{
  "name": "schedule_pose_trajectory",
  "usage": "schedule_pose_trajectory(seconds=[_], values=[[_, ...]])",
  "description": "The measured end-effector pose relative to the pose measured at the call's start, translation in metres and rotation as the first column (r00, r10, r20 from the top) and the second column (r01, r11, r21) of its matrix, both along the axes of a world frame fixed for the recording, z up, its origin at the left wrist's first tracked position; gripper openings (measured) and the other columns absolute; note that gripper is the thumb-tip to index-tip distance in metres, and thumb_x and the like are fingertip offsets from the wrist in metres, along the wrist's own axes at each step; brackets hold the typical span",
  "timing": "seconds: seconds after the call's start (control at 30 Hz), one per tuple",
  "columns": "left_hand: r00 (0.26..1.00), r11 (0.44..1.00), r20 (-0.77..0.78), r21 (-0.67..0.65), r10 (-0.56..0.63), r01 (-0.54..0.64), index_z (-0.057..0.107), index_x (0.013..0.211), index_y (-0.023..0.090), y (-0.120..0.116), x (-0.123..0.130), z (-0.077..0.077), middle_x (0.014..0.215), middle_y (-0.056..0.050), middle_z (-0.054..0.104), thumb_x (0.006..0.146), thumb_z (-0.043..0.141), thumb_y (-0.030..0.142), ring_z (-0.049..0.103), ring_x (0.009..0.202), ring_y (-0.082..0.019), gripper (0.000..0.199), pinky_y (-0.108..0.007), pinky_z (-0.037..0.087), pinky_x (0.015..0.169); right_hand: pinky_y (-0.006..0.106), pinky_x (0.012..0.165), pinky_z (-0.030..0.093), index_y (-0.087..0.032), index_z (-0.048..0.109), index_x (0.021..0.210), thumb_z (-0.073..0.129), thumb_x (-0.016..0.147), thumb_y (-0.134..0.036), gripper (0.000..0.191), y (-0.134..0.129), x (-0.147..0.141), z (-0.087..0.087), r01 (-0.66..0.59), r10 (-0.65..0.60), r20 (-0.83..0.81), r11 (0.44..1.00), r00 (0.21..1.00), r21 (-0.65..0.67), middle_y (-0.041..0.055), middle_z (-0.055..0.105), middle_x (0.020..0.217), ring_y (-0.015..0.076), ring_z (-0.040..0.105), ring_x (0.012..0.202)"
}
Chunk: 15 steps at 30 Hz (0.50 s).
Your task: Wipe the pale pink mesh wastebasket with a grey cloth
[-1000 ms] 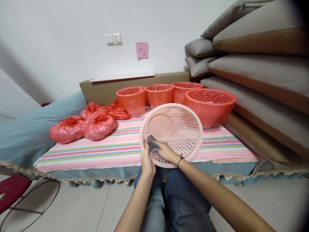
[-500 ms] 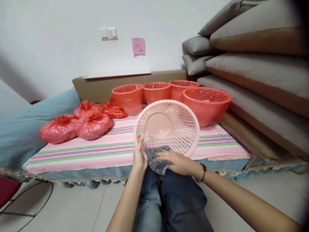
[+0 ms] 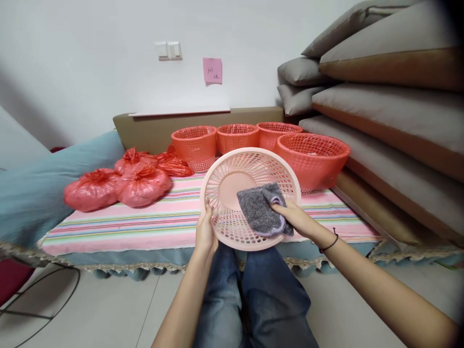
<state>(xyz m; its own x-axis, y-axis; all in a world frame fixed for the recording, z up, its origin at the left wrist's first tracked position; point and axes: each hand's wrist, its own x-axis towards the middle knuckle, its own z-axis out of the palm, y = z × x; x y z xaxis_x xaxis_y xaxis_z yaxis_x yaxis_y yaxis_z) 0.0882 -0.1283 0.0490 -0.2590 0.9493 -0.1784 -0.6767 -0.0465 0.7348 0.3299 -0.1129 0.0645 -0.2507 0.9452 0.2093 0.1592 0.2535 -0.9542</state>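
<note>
A pale pink plastic basket [image 3: 235, 186] with perforated sides is tilted towards me above my knees. My left hand [image 3: 206, 232] grips its left rim, thumb on the inner side. Between the fingers of my right hand [image 3: 293, 216] is a grey cloth [image 3: 259, 208] with a light purple edge, held over the lower right of the basket's inside. Part of the cloth folds back over my fingers. Whether the cloth touches the basket wall I cannot tell.
Several red baskets [image 3: 311, 152] stand behind on a striped cloth cover [image 3: 145, 227]. Tied red plastic bags [image 3: 143, 186] lie on the left. Stacked grey and brown cushions [image 3: 391, 111] rise on the right. A thin-framed red seat [image 3: 14, 280] is at lower left.
My right hand has moved up and right, from pressing the cloth flat on the near rim to pinching it over the basket's right side. The left hand keeps its hold.
</note>
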Motion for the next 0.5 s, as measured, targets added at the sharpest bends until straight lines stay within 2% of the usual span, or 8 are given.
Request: schedule_pose_trajectory(seconds=[0.03, 0.1, 0.2, 0.3, 0.33, 0.4, 0.47, 0.5], values=[[1.0, 1.0, -0.005, -0.004, 0.012, -0.012, 0.064, 0.13, 0.029, -0.001, -0.001, 0.001, 0.133, -0.007, 0.065, 0.086, 0.07, 0.037, 0.066, 0.113, -0.023, 0.044, -0.037, 0.055, 0.097, 0.046, 0.099, 0.054, -0.021, 0.066, 0.117, 0.057, 0.091, -0.039, 0.033, 0.004, -0.005, -0.002, 0.014, -0.031, -0.148, 0.993, 0.989, -0.117, 0.0091, 0.074, 0.117, 0.0264, 0.068, 0.111], [0.998, 0.998, -0.025, -0.006, 0.054, -0.055, 0.065, 0.129, 0.028, -0.003, -0.004, 0.001, 0.132, -0.008, 0.066, 0.086, 0.071, 0.039, 0.065, 0.114, -0.023, 0.045, -0.035, 0.055, 0.097, 0.045, 0.097, 0.057, -0.02, 0.065, 0.112, 0.059, 0.091, -0.042, 0.031, 0.011, -0.015, -0.004, -0.065, -0.058, -0.357, 0.944, 0.932, -0.324, 0.0104, 0.075, 0.114, 0.0254, 0.07, 0.107], [0.99, 0.992, -0.071, 0.02, 0.123, -0.122, 0.066, 0.127, 0.027, -0.006, -0.007, -0.001, 0.13, -0.007, 0.066, 0.086, 0.071, 0.039, 0.062, 0.119, -0.022, 0.044, -0.033, 0.053, 0.099, 0.044, 0.096, 0.058, -0.018, 0.066, 0.108, 0.075, 0.076, -0.032, 0.037, 0.025, -0.027, -0.003, -0.173, -0.021, -0.434, 0.9, 0.901, -0.401, 0.0116, 0.075, 0.113, 0.0263, 0.072, 0.101], [0.983, 0.989, -0.124, 0.068, 0.136, -0.128, 0.066, 0.129, 0.028, -0.008, -0.008, -0.005, 0.132, -0.006, 0.066, 0.084, 0.072, 0.039, 0.06, 0.124, -0.023, 0.047, -0.034, 0.052, 0.102, 0.047, 0.098, 0.056, -0.017, 0.064, 0.117, 0.079, 0.063, -0.018, 0.056, 0.043, -0.036, 0.004, -0.039, -0.04, -0.344, 0.975, 0.938, -0.22, 0.0114, 0.072, 0.121, 0.0282, 0.07, 0.105], [0.981, 0.989, -0.139, 0.075, 0.136, -0.127, 0.065, 0.129, 0.029, -0.009, -0.008, -0.005, 0.134, -0.006, 0.065, 0.084, 0.073, 0.04, 0.059, 0.125, -0.023, 0.047, -0.035, 0.051, 0.103, 0.048, 0.1, 0.054, -0.017, 0.064, 0.12, 0.077, 0.063, -0.016, 0.058, 0.05, -0.039, 0.006, 0.056, -0.08, -0.271, 0.994, 0.959, -0.098, 0.0116, 0.071, 0.124, 0.0289, 0.069, 0.109], [0.977, 0.989, -0.158, 0.076, 0.141, -0.13, 0.066, 0.129, 0.029, -0.01, -0.006, -0.005, 0.139, -0.005, 0.062, 0.084, 0.073, 0.039, 0.056, 0.129, -0.023, 0.046, -0.035, 0.049, 0.105, 0.049, 0.107, 0.047, -0.017, 0.062, 0.127, 0.068, 0.068, -0.011, 0.059, 0.06, -0.045, 0.005, 0.161, -0.151, -0.067, 0.967, 0.986, 0.199, 0.0118, 0.068, 0.131, 0.0286, 0.063, 0.121], [0.975, 0.988, -0.165, 0.079, 0.146, -0.135, 0.066, 0.128, 0.03, -0.011, -0.004, -0.004, 0.143, -0.004, 0.06, 0.085, 0.072, 0.039, 0.053, 0.133, -0.023, 0.044, -0.036, 0.047, 0.108, 0.047, 0.113, 0.041, -0.018, 0.062, 0.13, 0.058, 0.073, -0.005, 0.059, 0.063, -0.052, -0.004, 0.044, -0.144, 0.212, 0.908, 0.967, 0.416, 0.0106, 0.064, 0.137, 0.0264, 0.057, 0.129], [0.974, 0.987, -0.167, 0.084, 0.151, -0.138, 0.067, 0.127, 0.03, -0.011, -0.003, -0.003, 0.143, -0.004, 0.059, 0.085, 0.071, 0.039, 0.052, 0.135, -0.023, 0.043, -0.036, 0.045, 0.11, 0.046, 0.114, 0.04, -0.018, 0.064, 0.129, 0.056, 0.075, -0.003, 0.057, 0.062, -0.056, -0.011, -0.074, -0.107, 0.366, 0.892, 0.924, 0.446, 0.0098, 0.065, 0.137, 0.0255, 0.057, 0.13]])
